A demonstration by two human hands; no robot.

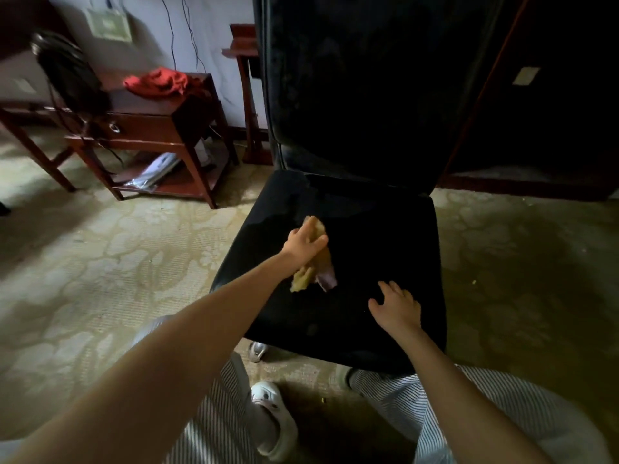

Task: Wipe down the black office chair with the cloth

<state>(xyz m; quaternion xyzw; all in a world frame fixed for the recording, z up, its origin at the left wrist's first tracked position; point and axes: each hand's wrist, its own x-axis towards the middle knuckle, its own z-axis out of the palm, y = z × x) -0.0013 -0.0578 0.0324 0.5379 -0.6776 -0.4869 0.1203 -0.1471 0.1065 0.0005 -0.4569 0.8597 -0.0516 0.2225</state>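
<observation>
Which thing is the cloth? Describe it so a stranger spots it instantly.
Find the black office chair, then its seat. There the left hand grips the cloth, a crumpled yellowish rag with a purplish end. Unlike the red fabric on the side table, it lies on black upholstery.

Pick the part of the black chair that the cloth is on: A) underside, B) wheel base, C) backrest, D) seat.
D: the left hand grips the yellow cloth down on the seat, and the right hand rests open on the seat nearer its front edge.
</observation>
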